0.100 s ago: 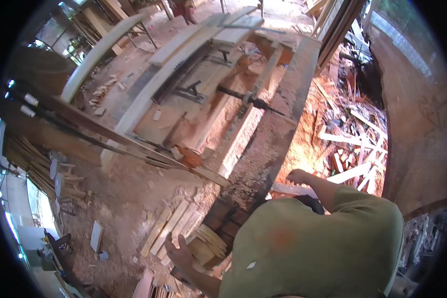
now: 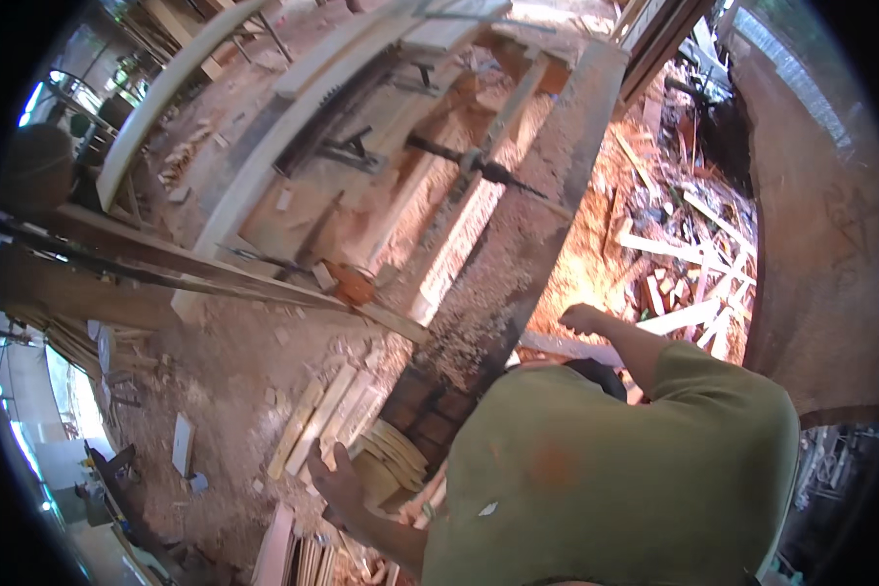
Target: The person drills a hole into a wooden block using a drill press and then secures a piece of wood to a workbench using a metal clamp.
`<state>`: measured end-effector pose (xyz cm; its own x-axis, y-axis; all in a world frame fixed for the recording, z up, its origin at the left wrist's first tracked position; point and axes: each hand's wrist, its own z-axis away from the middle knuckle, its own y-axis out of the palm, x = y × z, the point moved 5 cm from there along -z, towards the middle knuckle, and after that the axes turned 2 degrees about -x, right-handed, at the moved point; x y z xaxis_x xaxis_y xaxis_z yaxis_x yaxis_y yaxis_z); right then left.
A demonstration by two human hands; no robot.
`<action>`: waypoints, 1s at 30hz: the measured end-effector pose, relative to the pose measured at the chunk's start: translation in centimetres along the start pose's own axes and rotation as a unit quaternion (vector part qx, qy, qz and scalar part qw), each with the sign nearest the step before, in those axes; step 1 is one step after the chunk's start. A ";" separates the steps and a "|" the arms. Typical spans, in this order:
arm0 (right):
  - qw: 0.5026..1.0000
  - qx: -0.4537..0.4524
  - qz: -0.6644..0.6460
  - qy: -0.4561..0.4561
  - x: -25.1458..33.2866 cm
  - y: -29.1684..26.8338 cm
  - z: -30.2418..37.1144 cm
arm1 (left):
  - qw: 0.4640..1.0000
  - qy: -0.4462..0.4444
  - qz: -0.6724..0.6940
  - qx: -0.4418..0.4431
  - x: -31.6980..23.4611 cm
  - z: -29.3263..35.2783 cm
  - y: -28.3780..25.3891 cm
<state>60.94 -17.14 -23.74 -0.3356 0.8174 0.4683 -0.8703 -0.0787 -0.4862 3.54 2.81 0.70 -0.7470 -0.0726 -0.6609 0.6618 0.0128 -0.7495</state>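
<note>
The torso in a green shirt [image 2: 615, 469] occupies the near right of the view, with one arm extended on each side. The left hand [image 2: 338, 486] is wide: the fingers are spread and nothing is visible in the grasp.

The stack of curved wooden pieces [image 2: 397, 451] lies just beside the left hand, to its right and slightly ahead. Its long axis slants from far left to near right, toward the torso. The left hand is the nearer of the two; whether the fingertips touch the stack cannot be determined. The wooden strips [image 2: 309, 430] lie on the ground immediately ahead of the same hand, roughly parallel to one another, with their long axes running forward and to the right.

The right hand [image 2: 584, 318] is positioned farther forward, well apart from the stack. It appears loosely curled; whether it holds anything cannot be determined. A grey board [image 2: 568, 346] lies near it on the torso side, and a scrap pile [image 2: 689, 273] lies beyond it to the right.

The surface [image 2: 488, 303], long, dark and covered with shavings, extends forward between the two hands. Left of it is an orange tool [image 2: 352, 284], near the end of a narrow board. Farther forward, a dark spindle-shaped tool [image 2: 481, 166] spans the adjacent rails crosswise. Beyond these, at far left, stands a pale curved beam [image 2: 161, 107].
</note>
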 end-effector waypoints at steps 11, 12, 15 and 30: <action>0.990 0.008 -0.059 0.132 -4.5 -4.8 2.0 | 0.997 -0.060 -0.028 -0.033 -2.5 2.0 -1.9; 0.988 0.009 -0.078 0.131 -4.4 -4.4 3.2 | 0.997 -0.057 -0.029 -0.034 -2.0 1.6 -2.4; 0.993 0.017 -0.055 0.107 -7.7 -3.1 2.9 | 0.998 -0.056 0.002 -0.035 -0.7 0.0 -2.4; 0.970 -0.072 -0.154 0.171 -4.6 -4.7 14.2 | 0.972 -0.053 0.181 -0.142 5.4 -0.8 -4.8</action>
<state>61.49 -28.66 -13.09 0.0933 0.9332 0.3469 -0.8426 0.2597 -0.4718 -3.76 3.15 0.70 -0.4489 -0.1135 -0.8864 0.8242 0.3305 -0.4597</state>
